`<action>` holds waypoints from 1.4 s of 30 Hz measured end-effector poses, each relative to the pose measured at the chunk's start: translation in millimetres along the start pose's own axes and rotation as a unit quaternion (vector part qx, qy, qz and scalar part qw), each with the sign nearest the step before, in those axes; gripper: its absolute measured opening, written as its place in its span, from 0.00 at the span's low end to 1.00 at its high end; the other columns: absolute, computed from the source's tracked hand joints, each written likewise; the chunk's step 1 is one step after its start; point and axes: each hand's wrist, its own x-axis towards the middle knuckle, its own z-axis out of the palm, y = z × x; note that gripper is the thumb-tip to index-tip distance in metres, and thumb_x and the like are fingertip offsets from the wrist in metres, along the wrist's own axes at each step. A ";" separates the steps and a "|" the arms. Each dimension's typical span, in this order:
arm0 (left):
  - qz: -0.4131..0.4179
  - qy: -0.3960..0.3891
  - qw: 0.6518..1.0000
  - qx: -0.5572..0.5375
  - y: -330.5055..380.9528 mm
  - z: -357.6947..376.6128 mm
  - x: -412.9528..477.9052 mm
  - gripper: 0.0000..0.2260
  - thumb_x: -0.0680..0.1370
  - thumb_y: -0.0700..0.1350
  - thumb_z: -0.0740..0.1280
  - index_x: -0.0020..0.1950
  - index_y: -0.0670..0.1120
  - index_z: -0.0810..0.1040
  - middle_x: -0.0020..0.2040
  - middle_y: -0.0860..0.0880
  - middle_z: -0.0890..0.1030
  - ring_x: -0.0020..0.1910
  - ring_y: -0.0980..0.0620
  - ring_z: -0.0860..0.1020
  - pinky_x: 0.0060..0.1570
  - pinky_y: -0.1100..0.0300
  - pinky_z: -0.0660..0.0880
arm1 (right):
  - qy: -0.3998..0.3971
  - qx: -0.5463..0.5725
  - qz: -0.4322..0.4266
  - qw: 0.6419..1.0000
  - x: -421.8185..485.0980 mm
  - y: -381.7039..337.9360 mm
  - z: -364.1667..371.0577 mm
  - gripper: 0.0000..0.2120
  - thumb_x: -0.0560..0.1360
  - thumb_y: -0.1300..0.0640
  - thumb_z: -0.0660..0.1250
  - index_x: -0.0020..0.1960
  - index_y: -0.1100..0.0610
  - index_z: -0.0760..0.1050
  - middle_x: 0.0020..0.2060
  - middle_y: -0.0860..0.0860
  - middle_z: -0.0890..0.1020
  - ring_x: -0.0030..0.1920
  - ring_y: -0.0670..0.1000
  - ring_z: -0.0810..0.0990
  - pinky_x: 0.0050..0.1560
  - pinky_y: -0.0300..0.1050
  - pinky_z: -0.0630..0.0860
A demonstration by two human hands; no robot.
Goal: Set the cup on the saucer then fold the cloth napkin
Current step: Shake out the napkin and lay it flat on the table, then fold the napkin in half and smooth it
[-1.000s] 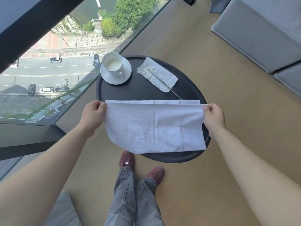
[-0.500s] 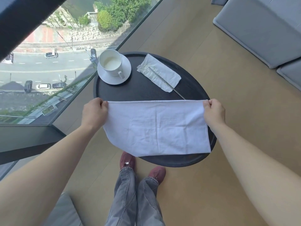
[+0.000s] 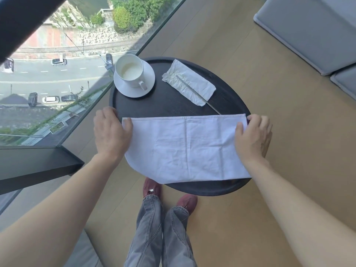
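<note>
table point(image 3: 169, 105) round, dark, bore all | cloth napkin point(image 3: 185, 149) lay folded flat at 6 o'clock, near-left corner overhanging the rim | left hand point(image 3: 110, 132) spread flat on its left end | right hand point(image 3: 254, 135) spread flat on its right end | cup point(image 3: 130, 71) sat on saucer point(image 3: 148, 85) at 11 o'clock

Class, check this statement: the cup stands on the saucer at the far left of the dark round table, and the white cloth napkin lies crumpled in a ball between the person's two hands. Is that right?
One detail is wrong. The head view shows the cloth napkin spread flat as a folded rectangle, not balled up. The rest holds: the cup stands on the saucer at the table's far left, and the left hand and right hand rest at the napkin's ends.
</note>
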 end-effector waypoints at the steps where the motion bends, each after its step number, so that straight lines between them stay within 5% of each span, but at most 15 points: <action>1: 0.031 0.019 0.999 0.000 5.0 4.6 -12.5 0.17 0.77 0.50 0.64 0.61 0.40 0.72 0.56 0.40 0.74 0.55 0.37 0.72 0.56 0.45 0.69 | -0.004 0.001 -0.050 0.999 -14.8 -5.6 2.2 0.14 0.78 0.53 0.63 0.60 0.60 0.71 0.59 0.59 0.75 0.59 0.63 0.73 0.55 0.57 0.70; 5: 0.183 -0.051 0.982 -0.018 45.4 39.3 -86.9 0.25 0.79 0.51 0.63 0.72 0.38 0.70 0.71 0.38 0.72 0.71 0.38 0.69 0.68 0.45 0.64 | -0.106 0.020 -0.189 0.976 -73.0 -34.4 24.4 0.26 0.79 0.55 0.62 0.76 0.59 0.64 0.77 0.56 0.65 0.77 0.57 0.61 0.70 0.56 0.64; 8: 0.264 -0.123 0.957 0.005 66.7 69.2 -124.8 0.27 0.83 0.51 0.59 0.79 0.39 0.64 0.81 0.40 0.62 0.81 0.42 0.58 0.77 0.47 0.58 | -0.161 -0.005 -0.221 0.962 -94.3 -41.7 40.3 0.29 0.82 0.51 0.55 0.81 0.57 0.55 0.81 0.52 0.55 0.81 0.52 0.50 0.77 0.52 0.56; 13: 0.280 -0.157 0.942 0.092 64.1 96.0 -132.2 0.30 0.85 0.54 0.53 0.84 0.41 0.52 0.85 0.45 0.49 0.83 0.47 0.45 0.80 0.45 0.48 | -0.166 -0.077 -0.172 0.968 -102.3 -18.1 51.3 0.33 0.83 0.45 0.50 0.82 0.57 0.47 0.82 0.52 0.47 0.81 0.49 0.44 0.79 0.53 0.50; 26: 0.385 -0.155 0.895 0.162 79.6 102.4 -114.5 0.32 0.84 0.57 0.51 0.84 0.43 0.50 0.85 0.45 0.49 0.83 0.47 0.47 0.80 0.42 0.47 | -0.108 -0.111 -0.022 0.988 -101.0 34.7 41.5 0.34 0.82 0.43 0.47 0.82 0.58 0.45 0.82 0.53 0.48 0.82 0.51 0.46 0.79 0.56 0.50; 31: 0.387 -0.158 0.893 0.170 81.6 102.9 -114.7 0.30 0.85 0.58 0.50 0.85 0.48 0.49 0.85 0.46 0.48 0.83 0.47 0.45 0.80 0.41 0.45 | -0.091 0.022 0.094 0.991 -95.4 69.9 28.5 0.32 0.83 0.46 0.52 0.81 0.59 0.47 0.82 0.56 0.51 0.80 0.55 0.54 0.73 0.57 0.60; 34: 0.386 -0.160 0.893 0.169 82.0 103.3 -114.7 0.30 0.85 0.58 0.49 0.85 0.48 0.48 0.85 0.46 0.47 0.83 0.47 0.44 0.80 0.42 0.44 | -0.111 0.171 0.217 0.955 -90.8 81.5 22.8 0.30 0.84 0.46 0.54 0.79 0.61 0.54 0.76 0.58 0.63 0.71 0.59 0.68 0.64 0.53 0.69; 37: 0.381 -0.165 0.895 0.165 84.8 103.8 -117.3 0.31 0.84 0.56 0.49 0.85 0.47 0.48 0.85 0.46 0.45 0.83 0.46 0.42 0.80 0.42 0.42 | -0.105 0.160 0.214 0.958 -91.9 90.0 17.1 0.19 0.84 0.46 0.56 0.62 0.62 0.69 0.53 0.57 0.78 0.52 0.62 0.77 0.46 0.52 0.72; 42: 0.425 -0.141 0.885 0.130 97.5 109.5 -127.5 0.29 0.83 0.47 0.56 0.83 0.41 0.56 0.84 0.45 0.54 0.83 0.45 0.51 0.80 0.45 0.49 | -0.094 0.138 0.187 0.968 -91.9 96.9 1.5 0.15 0.84 0.51 0.56 0.43 0.58 0.63 0.29 0.51 0.70 0.30 0.56 0.67 0.28 0.48 0.60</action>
